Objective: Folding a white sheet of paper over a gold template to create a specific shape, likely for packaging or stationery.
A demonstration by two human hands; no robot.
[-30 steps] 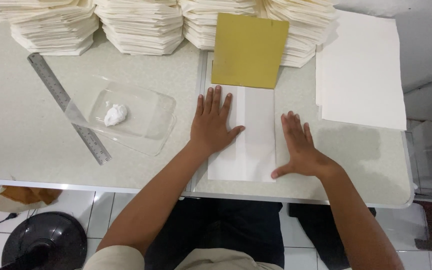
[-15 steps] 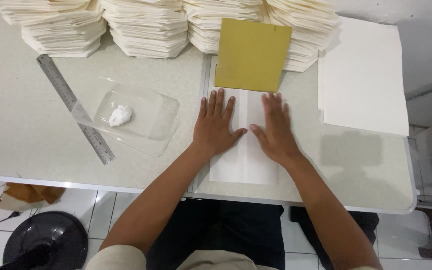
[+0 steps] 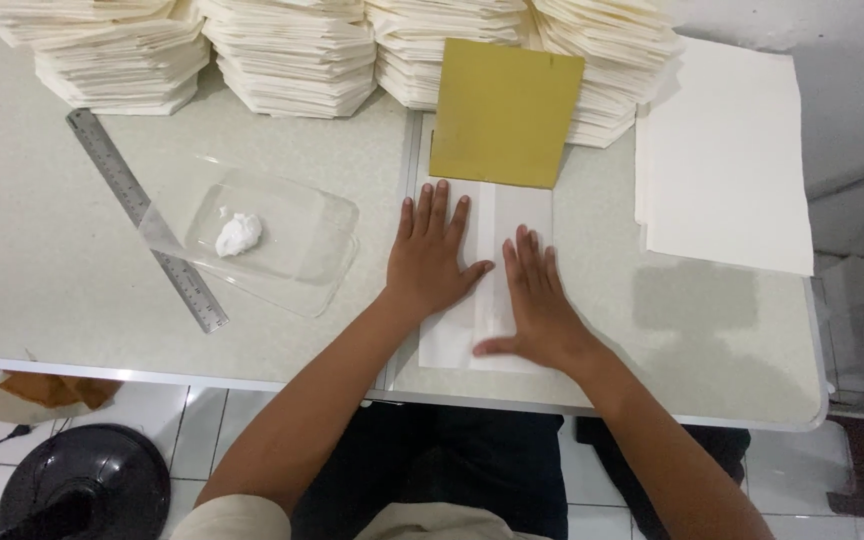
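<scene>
Two hands lie flat, palms down and fingers extended, on a folded white sheet (image 3: 482,270) at the near edge of the table (image 3: 42,270); neither hand grips anything. Left hand (image 3: 430,255) presses the left portion of the sheet, fingers spread and pointing away from the body. Right hand (image 3: 537,310) lies just beside it on the right portion, thumb pointing leftward across the sheet's lower part. A lengthwise fold edge runs between the two hands. Directly beyond the fingertips, a yellow card (image 3: 502,112) overlaps the sheet's far end and leans against stacks of folded paper (image 3: 292,60). Well to the right of the right hand lies a flat pile of white sheets (image 3: 727,160). To the left of the left hand sits a clear plastic tray (image 3: 292,245) holding a white lump (image 3: 238,233); a metal ruler (image 3: 142,215) lies diagonally, passing partly under the tray's left edge.
</scene>
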